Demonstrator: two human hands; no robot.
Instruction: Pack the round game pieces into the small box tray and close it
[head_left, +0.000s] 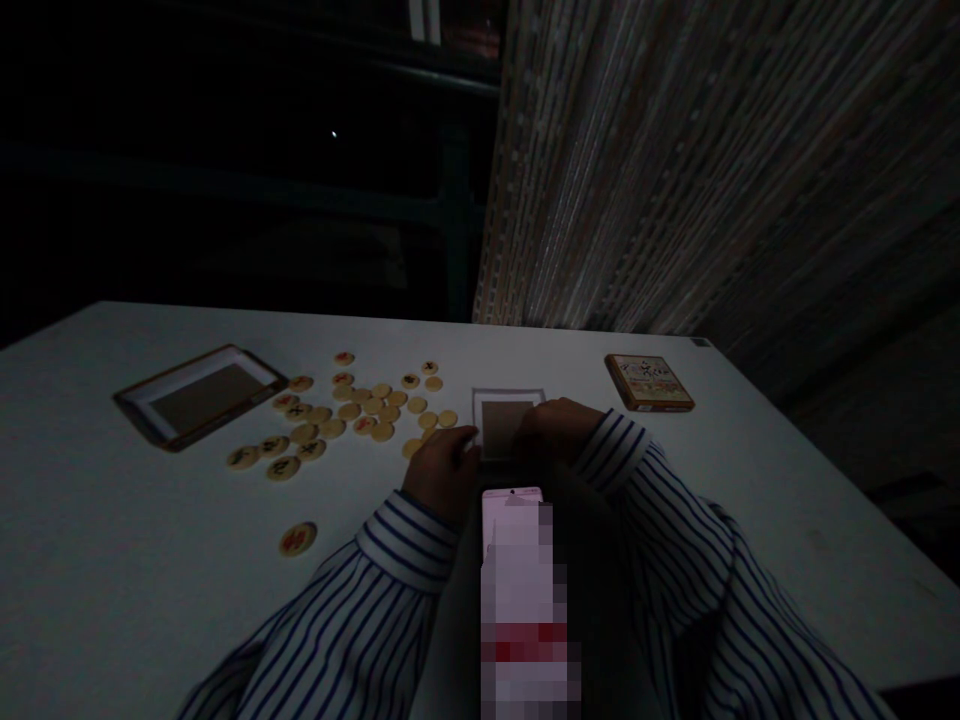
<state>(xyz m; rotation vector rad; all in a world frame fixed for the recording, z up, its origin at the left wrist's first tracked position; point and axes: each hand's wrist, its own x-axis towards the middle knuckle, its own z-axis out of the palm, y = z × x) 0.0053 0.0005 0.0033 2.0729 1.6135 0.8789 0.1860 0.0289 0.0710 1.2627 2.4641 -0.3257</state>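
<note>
A small shallow box (pixel 477 395) with a pale rim and a grey-brown bottom is between my two hands, near the middle of the table. My left hand (pixel 442 472) grips its left edge with bent fingers, thumb and forefinger at the rim. At its right side, my right hand (pixel 564 428) is closed on the edge, its fingertips dark and partly hidden. Just left of my left hand lie several round wooden Chinese chess pieces (pixel 373 405), some face up with red or black characters. Below the box, a lit phone (pixel 517 560) lies between my forearms, partly pixelated.
A larger open box lid (pixel 202 440) lies on the white table (pixel 750 560) at the left. One chess piece (pixel 298 539) sits apart, nearer me. A printed closed box (pixel 649 383) is at the back right. A string curtain (pixel 600 180) hangs behind; the room is dark.
</note>
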